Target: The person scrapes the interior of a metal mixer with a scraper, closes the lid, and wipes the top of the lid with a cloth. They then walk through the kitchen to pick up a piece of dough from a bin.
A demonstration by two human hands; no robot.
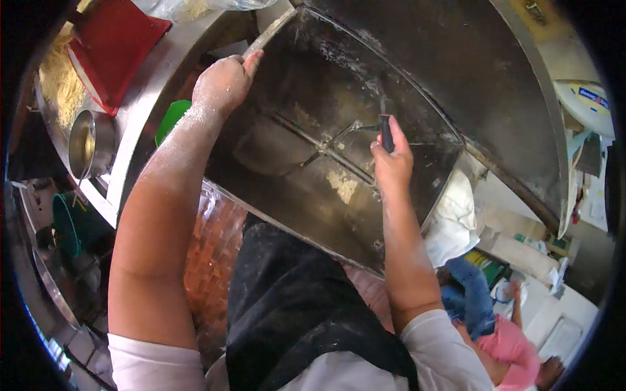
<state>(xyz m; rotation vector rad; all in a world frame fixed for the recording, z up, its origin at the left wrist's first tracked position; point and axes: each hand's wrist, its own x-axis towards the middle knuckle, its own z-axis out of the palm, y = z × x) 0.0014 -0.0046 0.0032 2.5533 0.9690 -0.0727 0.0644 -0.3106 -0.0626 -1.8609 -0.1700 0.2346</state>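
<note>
A large metal mixing trough (261,225) with a crossed metal bar (345,163) inside lies in front of me. Bits of pale dough (342,186) and flour cling to its inner walls. My left hand (225,81), dusted with flour, is closed round the trough's upper left rim. In my right hand (393,159) is the black handle of a scraper (387,133), held over the inside of the trough near the far wall. The tip of its blade is hard to make out.
Left of the trough are a red container (120,49), a metal pot (91,143) and a green object (172,122). A white cloth (453,215) hangs at the right edge. Another person in pink (508,348) is at the lower right.
</note>
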